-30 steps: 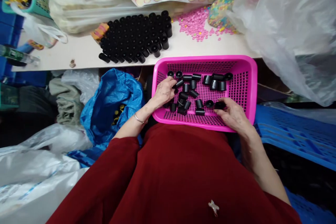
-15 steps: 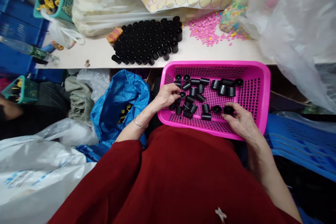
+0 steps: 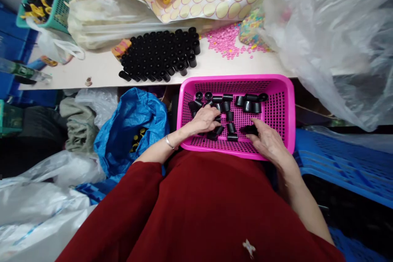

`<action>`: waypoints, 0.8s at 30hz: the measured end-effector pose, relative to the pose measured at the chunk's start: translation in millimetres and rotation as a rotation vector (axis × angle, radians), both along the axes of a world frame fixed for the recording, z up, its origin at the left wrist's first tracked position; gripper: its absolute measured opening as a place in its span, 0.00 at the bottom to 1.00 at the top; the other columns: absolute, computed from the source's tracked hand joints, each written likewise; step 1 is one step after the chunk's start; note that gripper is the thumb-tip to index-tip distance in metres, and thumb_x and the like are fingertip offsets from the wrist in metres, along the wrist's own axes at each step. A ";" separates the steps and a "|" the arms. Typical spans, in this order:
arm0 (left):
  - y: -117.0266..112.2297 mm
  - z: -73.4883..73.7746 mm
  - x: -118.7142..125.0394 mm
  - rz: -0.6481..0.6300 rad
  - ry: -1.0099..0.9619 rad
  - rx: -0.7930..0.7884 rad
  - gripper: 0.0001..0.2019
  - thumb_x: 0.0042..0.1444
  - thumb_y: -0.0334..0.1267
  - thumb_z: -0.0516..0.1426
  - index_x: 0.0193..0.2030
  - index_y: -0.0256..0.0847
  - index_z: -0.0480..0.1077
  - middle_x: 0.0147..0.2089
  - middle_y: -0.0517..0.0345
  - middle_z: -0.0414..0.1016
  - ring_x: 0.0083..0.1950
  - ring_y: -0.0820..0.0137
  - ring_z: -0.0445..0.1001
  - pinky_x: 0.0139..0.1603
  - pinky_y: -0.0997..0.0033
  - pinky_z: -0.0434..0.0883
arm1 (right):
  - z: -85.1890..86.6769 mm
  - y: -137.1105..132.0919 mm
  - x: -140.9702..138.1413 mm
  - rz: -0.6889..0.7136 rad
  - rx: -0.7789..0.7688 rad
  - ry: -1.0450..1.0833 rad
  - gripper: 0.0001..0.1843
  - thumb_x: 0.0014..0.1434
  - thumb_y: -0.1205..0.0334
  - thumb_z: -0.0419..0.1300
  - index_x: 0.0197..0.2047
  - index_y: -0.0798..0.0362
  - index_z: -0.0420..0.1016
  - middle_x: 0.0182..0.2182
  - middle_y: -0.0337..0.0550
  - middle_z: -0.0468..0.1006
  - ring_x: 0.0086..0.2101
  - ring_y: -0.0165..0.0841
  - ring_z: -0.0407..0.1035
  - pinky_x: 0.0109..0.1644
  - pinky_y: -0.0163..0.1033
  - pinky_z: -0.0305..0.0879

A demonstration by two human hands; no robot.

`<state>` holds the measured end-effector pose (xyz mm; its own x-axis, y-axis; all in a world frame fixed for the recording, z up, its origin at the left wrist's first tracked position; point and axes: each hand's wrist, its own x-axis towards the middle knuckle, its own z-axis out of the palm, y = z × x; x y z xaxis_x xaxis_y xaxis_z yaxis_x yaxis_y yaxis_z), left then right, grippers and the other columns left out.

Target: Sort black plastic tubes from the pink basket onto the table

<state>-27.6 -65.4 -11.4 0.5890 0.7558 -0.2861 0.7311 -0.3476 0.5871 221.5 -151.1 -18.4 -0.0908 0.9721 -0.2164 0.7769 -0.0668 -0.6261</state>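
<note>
A pink perforated basket (image 3: 291,118) rests by my lap and holds several loose, short black plastic caps (image 3: 256,107), some on their sides and some on end. My right hand (image 3: 267,139) is in its right half, thumb and fingers closed on one or two black caps (image 3: 248,129). Over the caps in the left half is my left hand (image 3: 204,121), a bracelet on its wrist. Its fingers are curled around a black cap, mostly hidden under them. Rows of upright black caps (image 3: 159,55) stand close together on the white table (image 3: 102,63) beyond the basket.
Small pink pieces (image 3: 225,41) lie spread on the table near a big clear plastic bag (image 3: 325,41). An open blue sack (image 3: 104,135) sits left of the basket. A green basket (image 3: 59,8) stands far left, blue crates (image 3: 337,159) at right.
The view has shifted, so the scene sits further left. My left hand has moved deeper over the caps. My right hand has drawn inward and turned, still holding black cap material.
</note>
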 end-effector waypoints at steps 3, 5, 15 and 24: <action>-7.5 -0.9 -3.3 0.188 -0.384 -0.325 0.13 0.50 0.39 0.68 0.41 0.38 0.75 0.35 0.59 0.70 0.40 0.68 0.69 0.43 0.65 0.69 | -6.9 -4.4 1.3 -0.195 0.032 0.215 0.23 0.52 0.55 0.65 0.52 0.49 0.75 0.42 0.47 0.82 0.41 0.45 0.77 0.47 0.53 0.75; -12.9 1.5 -4.4 0.263 -0.587 -0.474 0.17 0.47 0.40 0.70 0.43 0.38 0.77 0.34 0.61 0.68 0.38 0.71 0.67 0.42 0.66 0.68 | -8.8 -6.2 -0.1 -0.280 0.046 0.381 0.23 0.50 0.51 0.68 0.49 0.48 0.75 0.40 0.45 0.82 0.39 0.42 0.77 0.46 0.52 0.76; -12.2 8.3 -20.6 0.437 -0.715 -0.571 0.21 0.38 0.38 0.73 0.39 0.36 0.74 0.36 0.59 0.72 0.31 0.76 0.67 0.35 0.69 0.68 | -3.1 -5.6 20.2 -0.369 0.175 0.284 0.22 0.53 0.56 0.61 0.52 0.49 0.73 0.45 0.47 0.79 0.43 0.44 0.75 0.52 0.53 0.73; -12.0 11.8 -24.7 0.049 -0.421 -0.390 0.19 0.43 0.38 0.72 0.43 0.37 0.78 0.44 0.54 0.78 0.46 0.64 0.76 0.51 0.60 0.74 | -2.3 5.0 9.5 -0.042 0.075 -0.073 0.22 0.53 0.66 0.52 0.51 0.52 0.74 0.48 0.52 0.76 0.41 0.45 0.74 0.45 0.51 0.74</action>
<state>-52.4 -77.4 0.4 0.6792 0.6708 -0.2978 0.4168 -0.0186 0.9088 230.9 -146.1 -20.7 -0.0360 0.9884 -0.1472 0.8180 -0.0555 -0.5725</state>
